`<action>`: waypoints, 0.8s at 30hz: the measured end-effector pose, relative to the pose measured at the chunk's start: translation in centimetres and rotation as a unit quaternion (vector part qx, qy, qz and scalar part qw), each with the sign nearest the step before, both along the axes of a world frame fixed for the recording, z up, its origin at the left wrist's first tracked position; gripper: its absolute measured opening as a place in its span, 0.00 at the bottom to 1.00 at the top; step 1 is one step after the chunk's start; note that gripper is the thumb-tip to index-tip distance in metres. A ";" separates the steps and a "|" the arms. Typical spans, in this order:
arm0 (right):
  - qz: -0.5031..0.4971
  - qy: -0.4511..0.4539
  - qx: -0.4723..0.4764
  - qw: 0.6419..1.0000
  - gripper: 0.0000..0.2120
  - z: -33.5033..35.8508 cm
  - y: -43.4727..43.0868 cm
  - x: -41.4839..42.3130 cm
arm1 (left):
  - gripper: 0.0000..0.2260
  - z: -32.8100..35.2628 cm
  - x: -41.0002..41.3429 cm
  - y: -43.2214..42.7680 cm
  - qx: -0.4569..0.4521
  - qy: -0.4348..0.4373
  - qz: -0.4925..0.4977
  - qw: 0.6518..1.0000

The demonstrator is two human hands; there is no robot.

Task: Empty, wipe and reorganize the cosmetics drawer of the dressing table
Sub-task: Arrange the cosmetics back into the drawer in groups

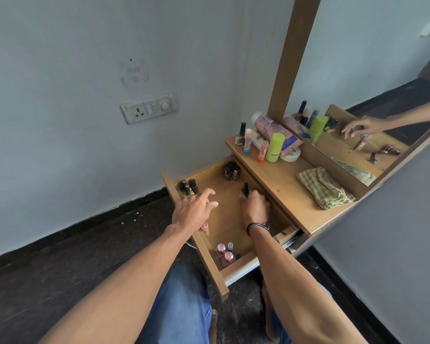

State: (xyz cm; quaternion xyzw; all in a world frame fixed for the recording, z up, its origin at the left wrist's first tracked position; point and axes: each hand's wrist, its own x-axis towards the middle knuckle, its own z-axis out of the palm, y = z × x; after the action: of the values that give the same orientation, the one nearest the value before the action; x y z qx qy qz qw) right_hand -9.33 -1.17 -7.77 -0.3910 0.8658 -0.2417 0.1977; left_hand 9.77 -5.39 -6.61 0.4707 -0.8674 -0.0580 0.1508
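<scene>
The cosmetics drawer (238, 265) stands pulled out under the dressing table top (283, 192). In its far right part the right hand (255, 209) grasps a black-capped nail polish bottle (245, 189), held upright. The left hand (193, 209) is released, fingers spread and holding nothing, just beside a cluster of dark bottles (189, 187) in the far-left corner. Judged risks: a sweep of the spread left hand would topple that cluster, and the low grip near the held bottle's base could let it tip towards the pink-capped bottles (225, 253) in the near corner.
</scene>
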 end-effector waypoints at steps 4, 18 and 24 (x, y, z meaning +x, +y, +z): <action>0.022 0.043 0.004 0.999 0.14 0.6 0.9 0.4 | 0.17 0.0 0.0 0.0 0.016 0.014 0.009 1.000; 0.101 0.088 -0.005 0.991 0.10 0.8 1.3 1.2 | 0.17 0.4 0.1 0.2 0.026 0.018 0.009 0.999; 0.094 0.056 -0.040 0.993 0.10 0.6 1.2 1.0 | 0.16 0.5 0.1 0.2 0.023 0.002 0.013 1.000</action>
State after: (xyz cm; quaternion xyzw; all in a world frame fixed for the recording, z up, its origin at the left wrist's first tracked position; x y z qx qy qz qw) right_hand -8.33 0.04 -7.13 -0.4913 0.8245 -0.2338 0.1552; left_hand 9.91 -5.16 -6.09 0.4848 -0.8596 -0.0772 0.1419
